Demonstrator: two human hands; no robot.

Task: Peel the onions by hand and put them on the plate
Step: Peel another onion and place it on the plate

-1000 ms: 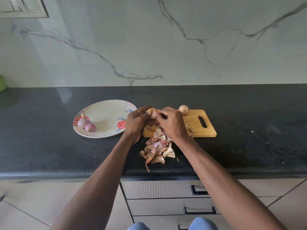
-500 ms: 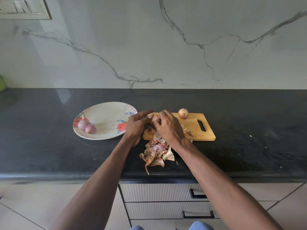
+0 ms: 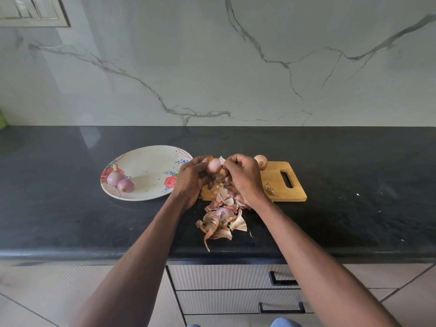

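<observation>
We held a small pinkish onion [image 3: 214,166] in our left hand [image 3: 192,179], the fingers curled round its left and under side, above the left end of the wooden cutting board [image 3: 276,182]; our right hand [image 3: 244,177] sat at the onion's three o'clock, thumb and forefinger pinching a pale flap of skin [image 3: 222,160] that stood up at the onion's one o'clock, the other fingers bent in; whether that flap was already torn free we could not tell.

At nine o'clock from our hands lay the flowered plate [image 3: 151,161], on the black counter [image 3: 70,220]; two peeled onions [image 3: 119,180] sat touching each other near its left rim.

One unpeeled onion [image 3: 260,161] rested on the board's far edge, at three o'clock from our right hand, just beside it; a scrap of skin lay on the board near the handle slot.

At six o'clock from our hands a heap of peels [image 3: 221,218] spread from the board's near edge onto the counter.
</observation>
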